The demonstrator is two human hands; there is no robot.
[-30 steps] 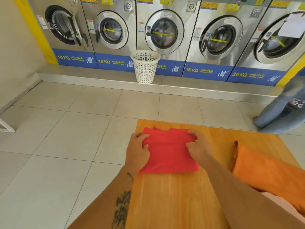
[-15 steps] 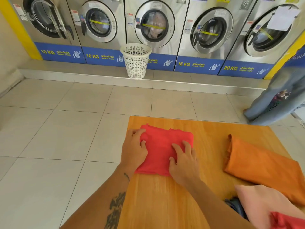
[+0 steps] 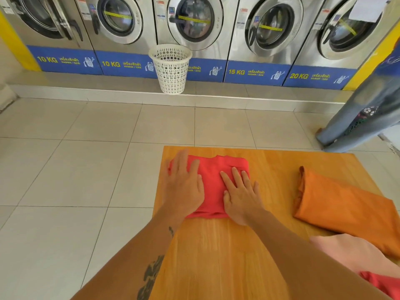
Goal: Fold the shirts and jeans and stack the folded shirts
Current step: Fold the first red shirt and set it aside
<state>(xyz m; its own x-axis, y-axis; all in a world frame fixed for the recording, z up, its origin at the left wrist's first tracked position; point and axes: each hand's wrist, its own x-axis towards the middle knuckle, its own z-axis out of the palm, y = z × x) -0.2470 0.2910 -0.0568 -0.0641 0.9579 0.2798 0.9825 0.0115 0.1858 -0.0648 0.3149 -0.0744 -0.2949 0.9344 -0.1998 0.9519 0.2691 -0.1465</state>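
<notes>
Because a fresh fold springs back unless pressed, both hands lie flat on the red shirt (image 3: 213,180), which sits at the far left corner of the worktop (image 3: 216,256). The left hand (image 3: 184,187) and right hand (image 3: 242,195) have fingers spread open, gripping nothing, probably smoothing creases. To the right of the red shirt, well apart, lies an orange shirt (image 3: 342,206), loosely folded.

Folded red shirt (image 3: 213,180) flat on table, folded orange shirt (image 3: 339,204) beside

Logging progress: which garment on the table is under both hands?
The folded red shirt at the table's far-left corner; the orange garment and pink garment lie untouched.
</notes>
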